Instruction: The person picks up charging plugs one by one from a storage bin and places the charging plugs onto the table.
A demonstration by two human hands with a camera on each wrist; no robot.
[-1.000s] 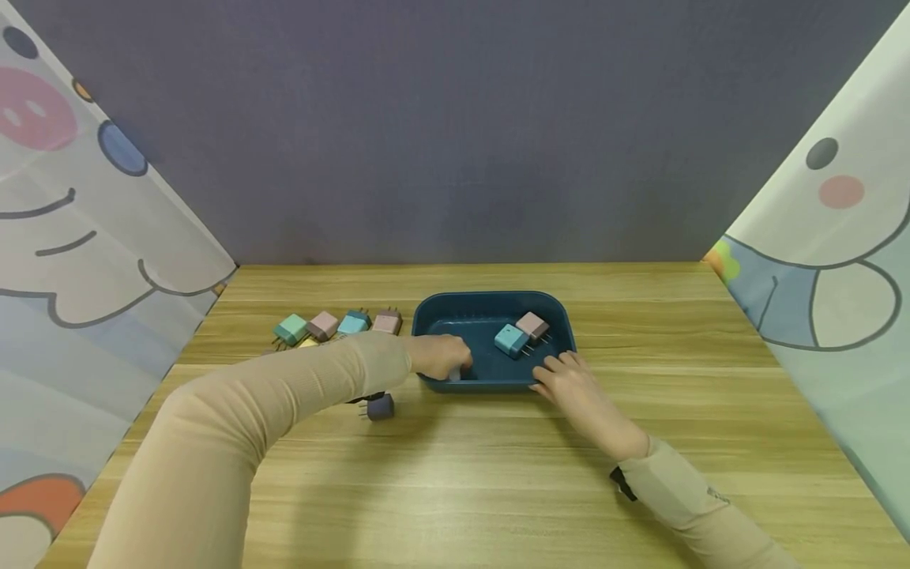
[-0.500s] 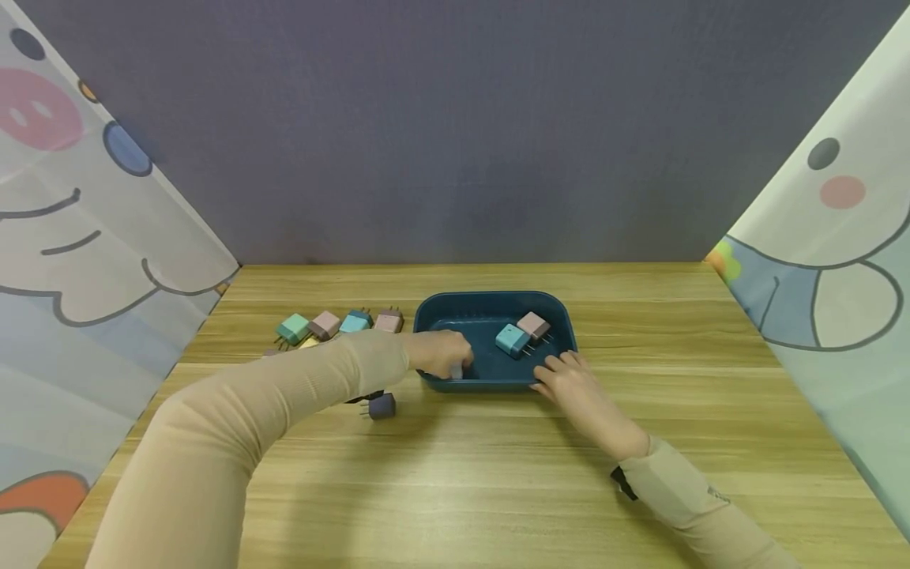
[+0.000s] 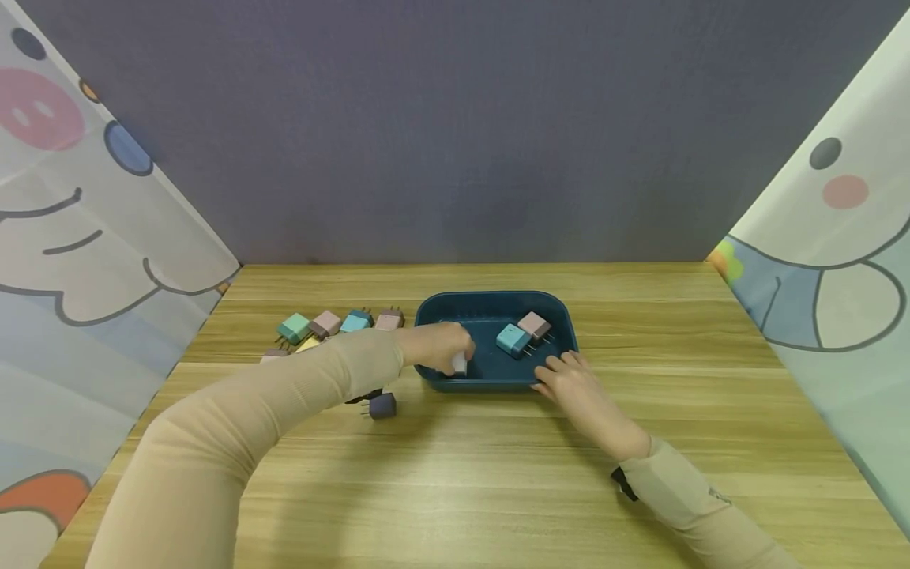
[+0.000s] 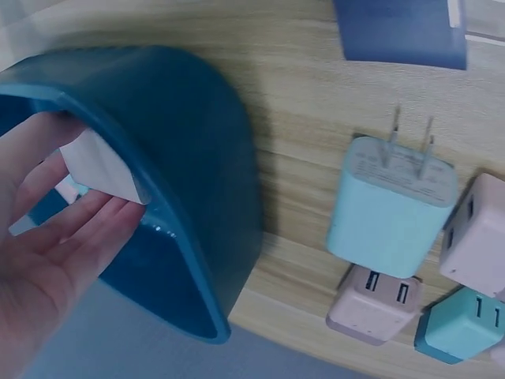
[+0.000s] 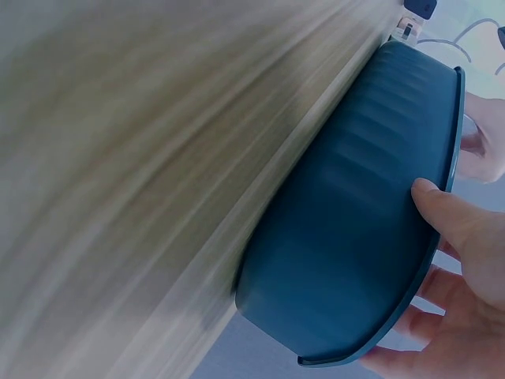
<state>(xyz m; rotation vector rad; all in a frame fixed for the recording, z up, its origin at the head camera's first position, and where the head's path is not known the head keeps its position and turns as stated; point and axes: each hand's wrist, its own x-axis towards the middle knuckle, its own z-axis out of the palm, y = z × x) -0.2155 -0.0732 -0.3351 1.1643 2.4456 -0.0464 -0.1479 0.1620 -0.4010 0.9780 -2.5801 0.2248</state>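
Observation:
A dark blue plastic basin (image 3: 490,385) stands on the wooden table. My left hand (image 3: 441,346) reaches over its left end and pinches a white charger plug (image 4: 102,166) between thumb and fingers, inside the rim. Part of that plug is hidden behind the fingers. A light blue charger plug (image 3: 512,340) and a pink charger plug (image 3: 534,325) lie side by side in the basin's right half. At the front right corner my right hand (image 3: 574,389) grips the rim; in the right wrist view its thumb (image 5: 442,209) presses the outer wall and the fingers are over the inside.
Left of the basin several coloured charger plugs lie together, among them a green one (image 3: 294,327) and a blue one (image 3: 356,321). A dark navy plug (image 3: 382,405) lies apart, nearer the front. A grey panel (image 3: 469,134) rises behind the table (image 3: 640,316).
My left hand has shifted slightly up and back inside the basin, and more of the white charger plug shows below the fingers. The right hand has stayed on the rim.

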